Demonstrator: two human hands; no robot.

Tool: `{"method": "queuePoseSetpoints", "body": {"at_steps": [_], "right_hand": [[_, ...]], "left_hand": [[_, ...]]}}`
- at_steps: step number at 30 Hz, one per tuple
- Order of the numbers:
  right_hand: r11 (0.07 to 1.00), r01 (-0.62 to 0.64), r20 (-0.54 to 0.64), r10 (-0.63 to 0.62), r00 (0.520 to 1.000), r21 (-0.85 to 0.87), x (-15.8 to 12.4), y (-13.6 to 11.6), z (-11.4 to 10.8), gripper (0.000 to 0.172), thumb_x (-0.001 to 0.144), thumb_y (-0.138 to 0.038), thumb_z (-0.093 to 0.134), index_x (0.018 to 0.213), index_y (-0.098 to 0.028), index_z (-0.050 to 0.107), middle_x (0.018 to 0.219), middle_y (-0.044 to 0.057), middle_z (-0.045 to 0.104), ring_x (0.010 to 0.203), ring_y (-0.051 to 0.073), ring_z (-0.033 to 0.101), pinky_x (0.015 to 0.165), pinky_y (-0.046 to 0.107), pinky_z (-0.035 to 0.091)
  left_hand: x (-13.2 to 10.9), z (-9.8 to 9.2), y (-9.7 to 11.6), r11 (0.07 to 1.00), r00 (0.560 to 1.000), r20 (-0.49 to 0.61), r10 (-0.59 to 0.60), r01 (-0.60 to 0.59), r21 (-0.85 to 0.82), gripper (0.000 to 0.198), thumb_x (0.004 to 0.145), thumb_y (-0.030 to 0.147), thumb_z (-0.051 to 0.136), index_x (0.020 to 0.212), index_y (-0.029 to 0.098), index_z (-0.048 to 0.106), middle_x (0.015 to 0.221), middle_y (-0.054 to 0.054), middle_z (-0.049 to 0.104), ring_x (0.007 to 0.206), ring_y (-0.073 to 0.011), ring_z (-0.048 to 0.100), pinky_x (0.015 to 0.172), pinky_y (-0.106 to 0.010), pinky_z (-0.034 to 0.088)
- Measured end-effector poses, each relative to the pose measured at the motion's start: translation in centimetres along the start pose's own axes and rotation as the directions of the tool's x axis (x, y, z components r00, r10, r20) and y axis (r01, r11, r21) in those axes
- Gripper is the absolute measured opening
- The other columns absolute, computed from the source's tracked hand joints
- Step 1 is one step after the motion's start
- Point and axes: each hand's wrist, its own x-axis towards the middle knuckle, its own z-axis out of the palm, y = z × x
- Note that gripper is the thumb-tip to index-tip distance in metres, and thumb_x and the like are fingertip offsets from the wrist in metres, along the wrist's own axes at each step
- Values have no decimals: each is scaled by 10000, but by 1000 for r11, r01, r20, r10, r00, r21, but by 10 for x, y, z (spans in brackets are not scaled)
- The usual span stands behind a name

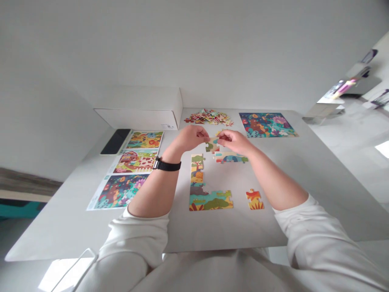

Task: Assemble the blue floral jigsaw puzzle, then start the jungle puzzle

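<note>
Between my two hands is a puzzle piece [212, 145] with green and pale patches. My left hand [194, 138] pinches its left side, and my right hand [232, 140] pinches its upper right side. Just below lies a joined strip with a blue elephant [232, 158]. An L-shaped joined section [212, 200] with trees, a hippo and crocodiles lies nearer to me. To its right rests a small orange and yellow section [254, 200]. A yellow piece shows partly behind my right hand.
A heap of loose pieces [211, 117] lies at the back, beside a white box [139, 117]. A finished-looking dark puzzle [267, 125] is at the back right. On the left are a phone [116, 141] and three picture sheets [135, 161].
</note>
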Motion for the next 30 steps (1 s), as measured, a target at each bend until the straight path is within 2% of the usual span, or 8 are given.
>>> {"method": "queuePoseSetpoints", "body": {"at_steps": [5, 9, 12, 17, 23, 30], "right_hand": [[1000, 15, 65, -14, 998, -14, -1, 7, 5, 414, 820, -602, 838, 986, -234, 747, 856, 20, 722, 794, 196, 643, 735, 316, 495], [992, 63, 97, -53, 994, -111, -3, 10, 9, 319, 828, -465, 844, 1031, -234, 758, 849, 9, 721, 758, 174, 632, 728, 300, 471], [974, 101, 153, -70, 986, -205, -4, 9, 13, 235, 840, -332, 822, 1043, -227, 766, 847, 8, 733, 748, 168, 636, 732, 293, 460], [924, 183, 212, -115, 970, -336, -6, 12, 22, 253, 821, -191, 823, 1066, -224, 772, 916, 22, 755, 786, 170, 654, 747, 279, 456], [859, 254, 245, -156, 957, -444, -6, 20, 29, 271, 844, -140, 822, 1100, -217, 779, 1001, 54, 754, 855, 188, 662, 787, 286, 456], [834, 301, 280, -185, 942, -463, -6, 24, 30, 261, 868, -148, 824, 1121, -202, 792, 1119, 90, 752, 911, 206, 673, 813, 305, 475]], "left_hand": [[0, 3, -5, 1000, 996, 94, 2, -2, 0, 148, 839, 336, 773, 885, 206, 826, 874, -53, 829, 815, -194, 747, 738, -277, 530], [3, 7, -12, 998, 984, 180, 18, -28, 53, 159, 807, 219, 706, 871, 217, 851, 869, -27, 841, 823, -185, 751, 747, -260, 526], [5, 9, -17, 988, 980, 199, -21, -9, 152, 167, 792, 201, 706, 840, 225, 864, 814, -8, 828, 784, -174, 730, 715, -252, 498], [7, 14, -23, 968, 963, 252, -94, 30, 248, 141, 793, 217, 739, 834, 240, 872, 793, 1, 822, 741, -166, 708, 689, -251, 474], [8, 19, -31, 959, 954, 280, -108, 27, 281, 184, 762, 222, 738, 871, 269, 879, 815, -6, 824, 761, -186, 715, 692, -266, 485], [10, 25, -38, 945, 959, 267, -92, 0, 327, 102, 771, 275, 780, 827, 279, 866, 867, -27, 827, 831, -207, 728, 760, -278, 495]]}}
